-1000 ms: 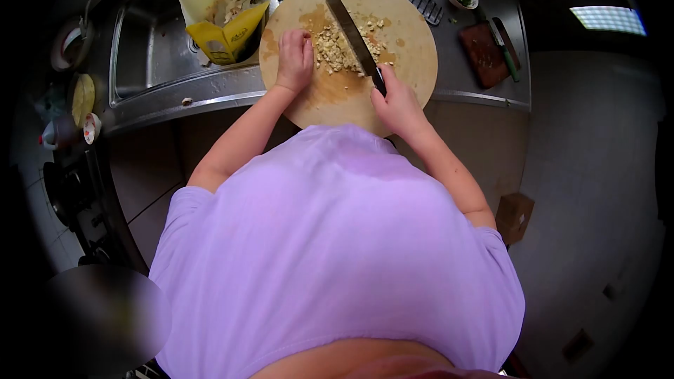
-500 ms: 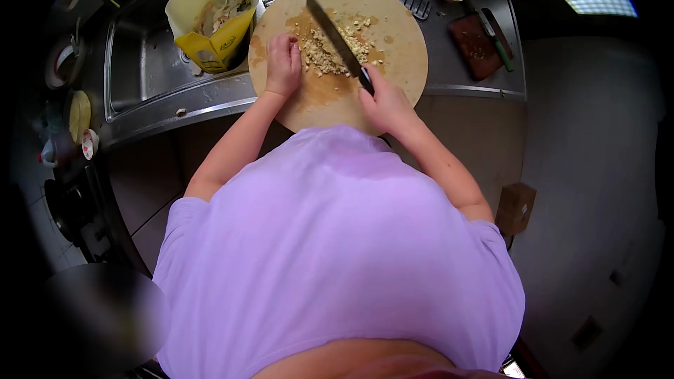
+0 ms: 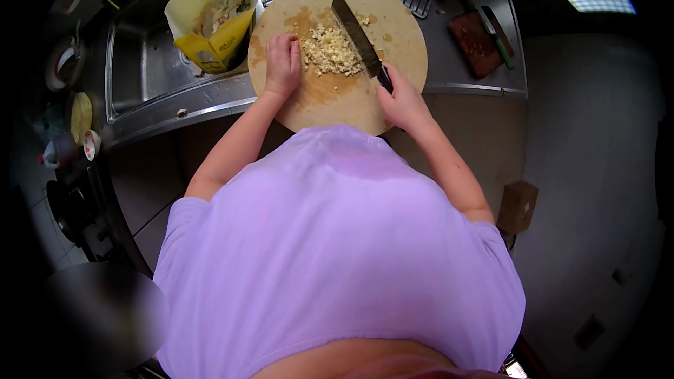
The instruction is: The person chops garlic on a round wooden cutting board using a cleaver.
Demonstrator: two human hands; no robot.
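"Clasping the black handle of the kitchen knife [image 3: 357, 34], your right hand [image 3: 404, 98] sits over the near right edge of the round chopping board [image 3: 406, 38]. Which way does the blade run?"

"Away from you and leftward, its tip toward the board's far edge, its long axis slanting along the right side of your chopped pale pieces [image 3: 328, 50]. You have that heap around the middle of the board, beyond and left of your knife grip. Whether the blade touches the wood, you can't tell from this view."

"And your left hand [image 3: 283, 64]?"

"You have it by the board's left edge, fingers bent, just beside the heap. You can't tell whether anything is tucked under them. Of your two bare hands, that one is nearer the pieces; they lie between it and the blade."

"And the board itself?"

"It juts toward you past the near edge of your steel counter [image 3: 470, 91]."
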